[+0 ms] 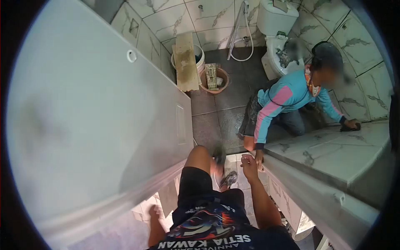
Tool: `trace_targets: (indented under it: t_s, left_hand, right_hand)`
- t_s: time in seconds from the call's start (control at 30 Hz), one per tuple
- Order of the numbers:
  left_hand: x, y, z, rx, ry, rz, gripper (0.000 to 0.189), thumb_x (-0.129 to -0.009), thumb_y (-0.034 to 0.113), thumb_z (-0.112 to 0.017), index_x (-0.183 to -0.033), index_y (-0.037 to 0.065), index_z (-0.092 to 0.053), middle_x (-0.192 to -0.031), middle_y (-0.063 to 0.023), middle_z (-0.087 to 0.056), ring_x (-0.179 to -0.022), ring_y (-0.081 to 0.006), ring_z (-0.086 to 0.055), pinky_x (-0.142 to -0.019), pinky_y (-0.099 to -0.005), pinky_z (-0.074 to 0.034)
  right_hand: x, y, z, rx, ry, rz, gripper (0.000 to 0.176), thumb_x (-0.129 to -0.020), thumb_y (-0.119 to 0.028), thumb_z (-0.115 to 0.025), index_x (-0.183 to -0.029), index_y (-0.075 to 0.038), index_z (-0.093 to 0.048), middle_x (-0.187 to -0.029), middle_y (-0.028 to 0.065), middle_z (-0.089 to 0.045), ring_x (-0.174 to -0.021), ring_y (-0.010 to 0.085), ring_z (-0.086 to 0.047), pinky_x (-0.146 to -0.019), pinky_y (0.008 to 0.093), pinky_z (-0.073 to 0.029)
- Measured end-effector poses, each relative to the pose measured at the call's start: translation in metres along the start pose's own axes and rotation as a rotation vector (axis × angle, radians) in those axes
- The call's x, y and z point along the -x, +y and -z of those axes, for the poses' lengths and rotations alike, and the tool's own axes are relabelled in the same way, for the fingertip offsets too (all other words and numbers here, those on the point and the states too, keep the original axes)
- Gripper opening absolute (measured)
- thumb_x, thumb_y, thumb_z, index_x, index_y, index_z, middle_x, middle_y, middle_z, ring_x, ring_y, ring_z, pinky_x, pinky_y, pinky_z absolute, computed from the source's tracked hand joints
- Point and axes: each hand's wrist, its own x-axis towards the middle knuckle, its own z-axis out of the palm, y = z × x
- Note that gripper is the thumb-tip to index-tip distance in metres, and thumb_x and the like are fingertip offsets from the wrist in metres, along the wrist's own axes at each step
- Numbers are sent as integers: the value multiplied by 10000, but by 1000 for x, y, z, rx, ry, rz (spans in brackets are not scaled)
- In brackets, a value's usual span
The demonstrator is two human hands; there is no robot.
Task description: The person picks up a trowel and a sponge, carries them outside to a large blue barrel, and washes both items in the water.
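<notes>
My right hand (250,167) is raised at the doorway with its fingers curled in; whatever they may hold is too small to make out. Right beside it, a co-worker's hand (259,161) rests at the door frame (308,183). My left hand (154,211) hangs low beside my leg, near the door's lower edge, and its fingers are smeared. The co-worker (291,96) kneels inside the bathroom in a blue and pink shirt, with the other hand pressing a dark cloth (351,126) on the marbled tile ledge (333,152).
A large grey door (96,108) fills the left. Beyond it are a white bucket (200,57) under a stained board (186,66), a brown tub (225,79), a shower hose (252,46) and a toilet (271,62). My shoe (229,179) is by the threshold.
</notes>
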Motion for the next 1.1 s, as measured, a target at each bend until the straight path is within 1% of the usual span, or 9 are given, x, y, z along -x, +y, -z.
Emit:
trace_targets:
  t_s: [0.03,0.07,0.17,0.27,0.3,0.57,0.7,0.77,1.1]
  left_hand:
    - [-37,-51,-26,383,-7,137,162,-946,195,-556,-1002,46,-584,-811,-80,-604,-623,-209,-568,-615,-319,-500]
    - [-81,-83,-48,-391,143,-251,242,-949,229,-545,-1098,46,-598,-863,-56,-641,-617,-176,-534,-586,-315,-463]
    - [-184,-39,-207,-581,508,210,392,-958,289,-520,-1296,92,-546,-1085,-49,-641,-853,-179,-604,-734,-384,-464]
    - [-326,34,-294,-1043,304,152,329,-963,312,-512,-1148,65,-627,-950,-53,-688,-853,-198,-627,-723,-409,-480]
    - [-378,60,-328,-1595,84,-199,332,-962,327,-529,-1028,28,-659,-883,-65,-688,-830,-222,-632,-733,-406,-492]
    - [-648,151,-641,-1129,-140,-330,322,-922,169,-645,-1202,27,-573,-987,-63,-643,-925,-167,-602,-850,-305,-483]
    - [-774,149,-683,-1156,92,-365,614,-819,120,-689,-1386,55,-463,-1180,-196,-598,-1110,-315,-582,-982,-409,-444]
    - [-830,151,-690,-1307,131,-759,621,-804,69,-685,-1389,76,-478,-1333,-163,-533,-1242,-273,-507,-999,-380,-449]
    - [-920,160,-689,-1653,369,-586,664,-740,125,-712,-1352,52,-466,-1376,-195,-494,-1309,-372,-424,-1126,-463,-289]
  right_hand:
    - [-10,-32,-6,-111,-44,-83,250,-916,-183,-619,-1114,-31,-633,-914,84,-661,-759,201,-642,-727,305,-514]
    - [-20,-55,-12,-221,-79,-167,255,-922,-163,-613,-1137,-26,-621,-914,69,-644,-754,175,-631,-725,289,-511]
    - [-59,-74,-32,-255,-109,-255,270,-943,-147,-577,-1164,4,-611,-936,54,-604,-814,128,-607,-720,271,-532]
    - [-109,-71,-40,-216,-15,-331,287,-926,-106,-556,-1190,-3,-601,-942,79,-621,-826,140,-608,-694,280,-531]
    - [-125,-70,-40,-251,11,-430,281,-923,-99,-550,-1183,-5,-601,-941,86,-625,-821,147,-609,-688,282,-532]
    - [-358,-32,-115,112,-73,-363,314,-897,-122,-605,-1183,5,-599,-967,95,-622,-856,185,-589,-791,316,-466]
    - [-501,-57,-185,28,-58,-469,306,-896,-146,-631,-1178,-27,-621,-992,99,-637,-897,195,-594,-810,319,-479]
    - [-559,-28,-222,64,-48,-420,335,-889,-144,-645,-1205,-38,-613,-1027,103,-653,-923,204,-610,-833,328,-484]
    - [-757,18,-342,637,-409,-208,602,-850,-194,-606,-1380,17,-414,-1206,264,-617,-1090,401,-618,-941,450,-494]
